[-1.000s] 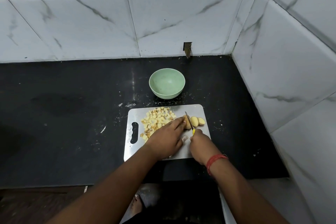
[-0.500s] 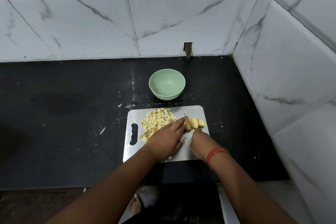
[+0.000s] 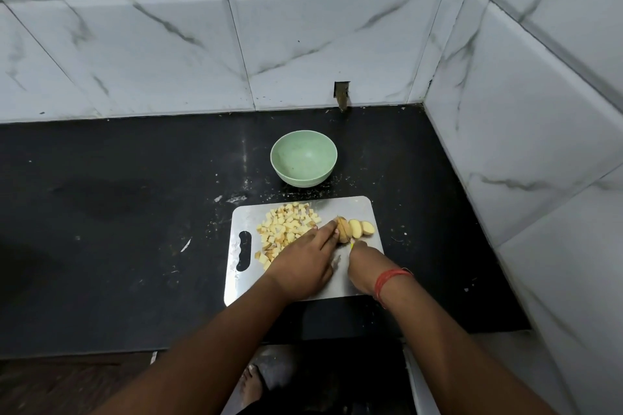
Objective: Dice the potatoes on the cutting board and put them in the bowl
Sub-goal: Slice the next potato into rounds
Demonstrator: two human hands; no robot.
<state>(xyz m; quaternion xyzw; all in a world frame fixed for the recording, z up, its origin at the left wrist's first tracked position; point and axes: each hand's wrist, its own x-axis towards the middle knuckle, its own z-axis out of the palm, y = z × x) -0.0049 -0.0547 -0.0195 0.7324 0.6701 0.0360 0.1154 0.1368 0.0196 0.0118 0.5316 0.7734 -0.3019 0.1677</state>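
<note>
Only the head cam here, looking down at a silver steel cutting board (image 3: 357, 209) on a black stone counter (image 3: 135, 212). The brown-skinned potato piece (image 3: 343, 230) sits near the board's far right, touching the fingertips (image 3: 332, 232) of the left hand (image 3: 305, 264), which press it from the left with fingers straight and together. Its long axis runs roughly left-right, so the next slice comes off the right end, where two pale round slices (image 3: 361, 228) already lie. The right hand (image 3: 365, 263) is curled round a yellow-handled knife (image 3: 351, 244); the blade is mostly hidden, probably in the potato. A heap of pale diced cubes (image 3: 286, 229) lies left of it, and the pale green bowl (image 3: 303, 158) beyond the board has nothing in it. Compared with a second ago, the blade stood clear above the potato, now it's down in it; hands barely shifted.
</note>
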